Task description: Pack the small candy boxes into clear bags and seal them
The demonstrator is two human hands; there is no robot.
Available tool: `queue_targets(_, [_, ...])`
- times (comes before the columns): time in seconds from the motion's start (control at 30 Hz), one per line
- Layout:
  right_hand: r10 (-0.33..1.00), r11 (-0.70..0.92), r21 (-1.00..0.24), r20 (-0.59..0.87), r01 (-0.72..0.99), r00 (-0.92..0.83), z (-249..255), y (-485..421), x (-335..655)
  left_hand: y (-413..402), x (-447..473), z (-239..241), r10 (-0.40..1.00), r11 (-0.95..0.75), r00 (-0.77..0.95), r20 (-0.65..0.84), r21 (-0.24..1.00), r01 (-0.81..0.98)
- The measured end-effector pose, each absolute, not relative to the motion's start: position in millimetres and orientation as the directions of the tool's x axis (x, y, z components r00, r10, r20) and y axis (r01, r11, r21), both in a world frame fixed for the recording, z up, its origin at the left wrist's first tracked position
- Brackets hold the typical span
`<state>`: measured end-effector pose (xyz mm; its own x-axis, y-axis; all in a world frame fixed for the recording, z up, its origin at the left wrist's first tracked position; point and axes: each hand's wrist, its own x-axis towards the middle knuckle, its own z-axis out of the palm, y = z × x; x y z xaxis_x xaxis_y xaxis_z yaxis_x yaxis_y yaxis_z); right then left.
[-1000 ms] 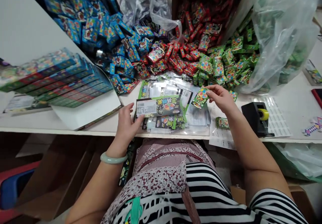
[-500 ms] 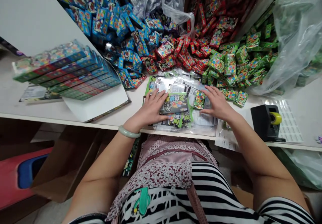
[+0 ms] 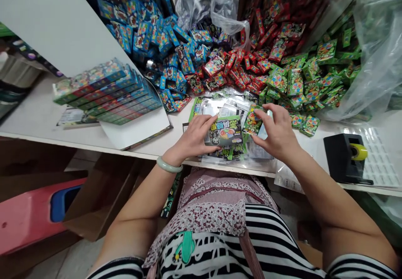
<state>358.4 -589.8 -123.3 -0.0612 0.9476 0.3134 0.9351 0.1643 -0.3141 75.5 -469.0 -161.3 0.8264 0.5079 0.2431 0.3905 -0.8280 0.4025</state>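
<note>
My left hand (image 3: 196, 135) grips the left end of a clear bag with a green and black printed header card (image 3: 224, 131), lifted just above a stack of the same bags (image 3: 220, 108) at the table's front edge. My right hand (image 3: 274, 131) pinches a small green box (image 3: 252, 121) at the bag's right end, fingers curled round it. A pale bangle sits on my left wrist.
Behind the bags lie heaps of small boxes: blue (image 3: 150, 32), red (image 3: 257, 44), green (image 3: 301, 78). Stacked filled packs (image 3: 103, 90) rest on a white board at left. A black tape dispenser (image 3: 345, 157) and sticker sheet (image 3: 380, 162) are at right, under a clear plastic sack (image 3: 373, 53).
My hands were pressed flat on the bag stack; now both have lifted, the left raising the top bag and the right holding the green box against its right end.
</note>
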Motion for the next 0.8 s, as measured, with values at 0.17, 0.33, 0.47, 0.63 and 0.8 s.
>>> queue_targets(0.17, [0.910, 0.414, -0.327, 0.181, 0.849, -0.374, -126, -595, 366, -474, 72, -162, 0.473, -0.857, 0.851, 0.229, 0.343, 0.384])
queue_targets(0.33, [0.884, 0.458, -0.457, 0.142, 0.763, -0.445, -121, -591, 371, -481, 73, -162, 0.428, -0.866, 0.876, 0.223, 0.378, 0.327])
queue_targets(0.47, [0.914, 0.399, -0.569, 0.180, 0.720, -0.364, -124, -583, 362, -484, 69, -165, 0.516, -0.822, 0.810, 0.278, 0.428, 0.376])
queue_targets(0.63, [0.911, 0.409, -0.615, 0.236, 0.674, -0.337, -133, -580, 333, -485, 62, -166, 0.547, -0.812, 0.783, 0.296, 0.413, 0.412])
queue_targets(0.8, [0.964, 0.212, -0.773, 0.264, 0.598, -0.001, -136, -527, 346, -476, 45, -165, 0.626, -0.765, 0.720, 0.301, 0.421, 0.489])
